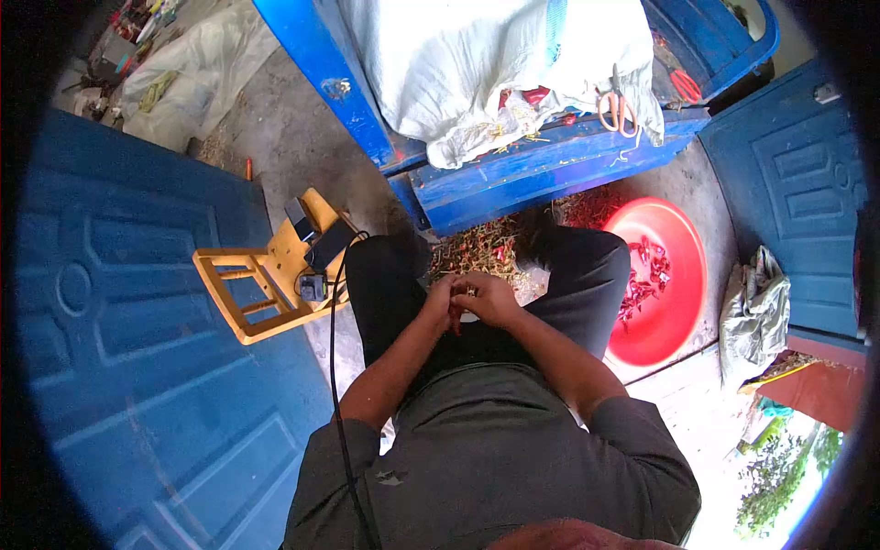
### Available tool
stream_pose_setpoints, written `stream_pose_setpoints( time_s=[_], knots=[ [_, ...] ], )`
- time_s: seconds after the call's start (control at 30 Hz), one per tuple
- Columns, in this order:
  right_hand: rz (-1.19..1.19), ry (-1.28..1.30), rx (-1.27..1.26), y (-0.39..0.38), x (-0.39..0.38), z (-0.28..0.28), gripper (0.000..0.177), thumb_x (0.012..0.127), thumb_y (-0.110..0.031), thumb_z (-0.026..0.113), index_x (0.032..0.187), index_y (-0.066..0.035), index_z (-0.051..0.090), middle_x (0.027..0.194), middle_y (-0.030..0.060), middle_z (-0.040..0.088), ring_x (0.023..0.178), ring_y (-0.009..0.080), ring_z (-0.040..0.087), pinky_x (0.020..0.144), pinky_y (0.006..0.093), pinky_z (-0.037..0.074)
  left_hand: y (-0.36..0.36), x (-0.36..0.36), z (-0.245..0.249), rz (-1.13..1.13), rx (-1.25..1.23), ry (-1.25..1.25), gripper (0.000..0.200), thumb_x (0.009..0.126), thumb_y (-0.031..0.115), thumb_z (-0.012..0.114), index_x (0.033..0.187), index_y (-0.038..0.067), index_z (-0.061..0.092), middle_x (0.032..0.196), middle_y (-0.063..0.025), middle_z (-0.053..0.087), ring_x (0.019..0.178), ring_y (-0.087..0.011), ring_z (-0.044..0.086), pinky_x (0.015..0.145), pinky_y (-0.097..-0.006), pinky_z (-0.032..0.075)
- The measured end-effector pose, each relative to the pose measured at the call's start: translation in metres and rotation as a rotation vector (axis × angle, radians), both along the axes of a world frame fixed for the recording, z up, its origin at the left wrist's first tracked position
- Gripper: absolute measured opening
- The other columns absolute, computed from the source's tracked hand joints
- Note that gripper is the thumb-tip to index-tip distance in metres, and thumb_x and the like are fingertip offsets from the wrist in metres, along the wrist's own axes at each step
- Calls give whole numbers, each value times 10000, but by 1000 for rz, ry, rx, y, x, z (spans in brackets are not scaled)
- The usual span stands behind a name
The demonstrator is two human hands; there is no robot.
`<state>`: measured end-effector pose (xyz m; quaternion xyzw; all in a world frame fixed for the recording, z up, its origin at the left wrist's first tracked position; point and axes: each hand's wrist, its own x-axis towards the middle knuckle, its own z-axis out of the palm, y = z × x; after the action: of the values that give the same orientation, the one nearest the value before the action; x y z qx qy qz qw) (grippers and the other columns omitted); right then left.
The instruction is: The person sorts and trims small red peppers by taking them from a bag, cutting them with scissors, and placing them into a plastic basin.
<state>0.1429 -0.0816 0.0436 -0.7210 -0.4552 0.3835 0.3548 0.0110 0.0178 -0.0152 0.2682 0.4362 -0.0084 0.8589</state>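
Observation:
My left hand (442,301) and my right hand (489,299) meet over my lap, their fingers curled together. A narrow red piece that looks like a dried chili pepper (456,324) shows just below the fingers of my left hand. The fingertips of my right hand press in against the left, and what lies between them is hidden. Beside my right knee stands a red plastic basin (689,275) with cut red chili pieces (653,273) in it. Chili scraps and stems (486,249) cover the floor between my feet.
Ahead is a blue bench-like frame (559,174) bearing a white woven sack (440,73), orange-handled scissors (617,112) and red-handled scissors (685,86). A wooden folding chair (261,280) with small devices stands left. A black cable (337,403) runs past my left arm. Blue doors flank me.

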Motion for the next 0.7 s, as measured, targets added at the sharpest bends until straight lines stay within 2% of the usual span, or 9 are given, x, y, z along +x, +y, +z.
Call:
stream_pose_setpoints(
  time_s=[0.13,0.2,0.33,0.4,0.43,0.5,0.63,0.7],
  knots=[
    [-191,-51,-71,6,-11,-7,284,828,-355,721,1036,-162,735,1033,106,694,914,302,690,789,405,551,-7,18,9,124,34,79,356,996,380,430,1054,101,643,694,-22,578,561,-138,547,498,-330,494],
    [-410,-166,-15,8,-17,-20,302,753,-231,784,1017,-97,728,990,121,698,901,292,687,782,378,537,-3,17,5,71,32,3,375,1019,367,408,1071,62,619,929,-84,661,712,-196,644,591,-399,563],
    [-498,-85,-49,7,-13,-34,276,781,-235,759,1012,-88,729,969,107,691,879,241,671,770,356,529,-2,9,-11,30,2,-81,341,1011,368,452,1022,70,617,838,-48,634,672,-175,614,584,-380,540],
    [-489,392,-167,5,-6,-54,244,833,-251,728,1005,-78,729,969,62,668,871,155,626,730,311,505,-7,12,-4,59,58,89,301,983,392,511,948,124,644,701,16,580,553,-115,530,486,-294,431],
    [-486,391,-172,4,-2,-50,244,833,-251,728,1005,-78,729,969,62,668,871,155,626,730,311,505,-7,12,0,63,54,90,301,983,392,511,948,124,644,701,16,580,553,-115,530,486,-294,431],
    [-535,799,-160,2,4,-41,257,864,-271,726,1031,-76,726,932,14,650,839,96,582,681,272,467,-6,11,7,87,50,33,246,967,367,559,901,137,617,691,21,563,560,-112,526,479,-284,410],
    [-548,849,-250,5,14,-22,261,881,-292,721,1060,-101,723,892,-10,654,818,97,573,664,265,451,-3,10,16,93,26,-34,232,966,365,566,906,144,605,707,29,555,580,-109,520,491,-282,413],
    [-475,718,-142,6,15,-29,218,884,-248,719,1011,-71,730,848,19,668,805,137,602,668,298,475,-4,11,12,91,31,-24,236,972,371,560,933,143,603,739,30,572,587,-107,519,493,-281,409]
  ],
)
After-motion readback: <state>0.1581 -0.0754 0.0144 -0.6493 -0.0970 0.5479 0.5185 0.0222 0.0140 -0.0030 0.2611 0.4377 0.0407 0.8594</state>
